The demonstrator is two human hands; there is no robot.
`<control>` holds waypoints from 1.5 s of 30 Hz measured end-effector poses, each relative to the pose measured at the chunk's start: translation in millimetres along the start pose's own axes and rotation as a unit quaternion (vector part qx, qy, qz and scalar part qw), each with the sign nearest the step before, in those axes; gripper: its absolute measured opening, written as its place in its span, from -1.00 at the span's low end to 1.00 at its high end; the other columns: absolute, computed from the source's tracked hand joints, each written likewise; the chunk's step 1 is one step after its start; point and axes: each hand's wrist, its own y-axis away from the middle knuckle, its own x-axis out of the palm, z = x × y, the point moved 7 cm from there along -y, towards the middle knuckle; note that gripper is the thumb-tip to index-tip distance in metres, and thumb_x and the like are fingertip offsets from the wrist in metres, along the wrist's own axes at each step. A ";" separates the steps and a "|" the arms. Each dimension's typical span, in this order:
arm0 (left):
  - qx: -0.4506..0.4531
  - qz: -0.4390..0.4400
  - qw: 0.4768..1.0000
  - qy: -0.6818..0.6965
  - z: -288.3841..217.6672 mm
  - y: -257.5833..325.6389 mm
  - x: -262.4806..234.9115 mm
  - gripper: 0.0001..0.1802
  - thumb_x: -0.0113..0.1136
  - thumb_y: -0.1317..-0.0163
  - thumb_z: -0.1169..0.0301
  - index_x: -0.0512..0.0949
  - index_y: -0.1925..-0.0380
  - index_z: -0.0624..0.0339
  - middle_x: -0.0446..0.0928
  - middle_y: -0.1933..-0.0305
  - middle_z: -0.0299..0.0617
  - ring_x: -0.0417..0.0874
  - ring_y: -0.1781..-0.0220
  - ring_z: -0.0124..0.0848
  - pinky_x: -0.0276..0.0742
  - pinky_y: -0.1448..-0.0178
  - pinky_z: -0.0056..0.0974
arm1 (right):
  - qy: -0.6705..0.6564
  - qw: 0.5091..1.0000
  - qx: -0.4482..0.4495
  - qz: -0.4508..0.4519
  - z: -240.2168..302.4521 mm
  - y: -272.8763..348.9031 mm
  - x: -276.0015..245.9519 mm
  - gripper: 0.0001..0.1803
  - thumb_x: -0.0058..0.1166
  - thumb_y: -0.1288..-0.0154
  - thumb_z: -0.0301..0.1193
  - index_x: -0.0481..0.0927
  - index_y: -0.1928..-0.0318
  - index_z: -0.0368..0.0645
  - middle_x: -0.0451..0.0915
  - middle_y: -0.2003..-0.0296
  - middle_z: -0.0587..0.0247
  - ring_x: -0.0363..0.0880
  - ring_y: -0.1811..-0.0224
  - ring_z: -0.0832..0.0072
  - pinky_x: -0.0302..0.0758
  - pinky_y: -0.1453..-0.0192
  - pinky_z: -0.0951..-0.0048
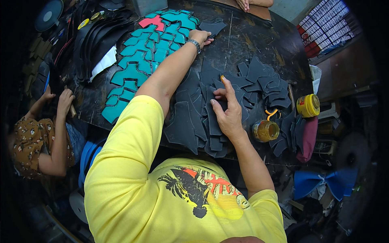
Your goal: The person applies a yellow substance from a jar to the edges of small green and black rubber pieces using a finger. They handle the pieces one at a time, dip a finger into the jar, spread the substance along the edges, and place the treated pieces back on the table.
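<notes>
**Dark cut pieces under both hands**

Dark pieces (pixel 194 117), flat and matte like cut leather or rubber sheet, lie overlapped in a heap on the middle of the black, scuffed worktable (pixel 251 40). Seen from the head camera, the right hand (pixel 227 111) rests on this heap, fingers bent and pinching the edge of one angular piece. The left hand (pixel 198 37) reaches far across the table, palm down, fingers flat and released on a single dark piece (pixel 212 27) just beside rows of teal pieces (pixel 142 60) with curved, notched outlines; one red piece (pixel 152 21) sits among them. An open glue jar (pixel 266 130) stands near the right hand, its yellow lid (pixel 308 105) close by. At the left edge, another person's hands (pixel 58 99) work at the table's rim.
</notes>
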 end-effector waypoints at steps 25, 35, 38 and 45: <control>0.112 0.064 0.977 -0.167 -26.6 -32.5 0.8 -0.57 0.34 -0.28 0.36 0.48 0.09 0.59 0.63 0.16 0.08 0.78 0.25 -0.17 0.80 0.25 -0.30 | -0.060 0.997 0.030 -0.029 -0.9 1.6 -4.9 -0.23 0.17 -0.23 -0.60 0.24 -0.45 -0.14 0.63 0.14 0.06 0.66 0.12 0.36 0.56 -0.06 0.38; 0.402 0.198 0.804 -0.391 -40.3 196.5 -55.4 -0.53 0.38 -0.26 0.15 0.64 -0.03 0.27 0.70 0.16 -0.12 0.75 0.05 -0.32 0.64 0.00 -0.28 | -0.276 0.953 -0.045 -0.116 13.6 12.2 -41.6 -0.34 0.00 -0.48 -0.53 0.07 -0.49 -0.20 0.50 -0.11 0.12 0.57 -0.12 0.40 0.44 -0.28 0.40; 0.468 0.161 0.751 -0.437 -28.2 266.0 -73.0 -0.50 0.40 -0.21 0.09 0.66 -0.05 0.15 0.67 0.05 -0.14 0.69 0.02 -0.30 0.60 -0.02 -0.22 | -0.240 0.959 -0.065 -0.136 26.6 18.7 -64.5 -0.51 -0.03 -0.51 -0.51 0.31 -0.39 -0.25 0.49 -0.12 0.16 0.57 -0.10 0.45 0.44 -0.28 0.41; 0.499 0.186 0.655 -0.536 10.6 318.4 -51.1 -0.46 0.45 -0.11 0.26 0.58 -0.13 0.06 0.40 -0.32 -0.10 0.34 -0.38 -0.06 0.31 -0.41 -0.02 | 0.083 0.989 -0.036 -0.117 46.1 38.5 -159.7 -0.48 -0.17 -0.61 -0.16 0.74 0.18 -0.33 0.58 -0.05 0.20 0.48 -0.17 0.38 0.33 -0.29 0.36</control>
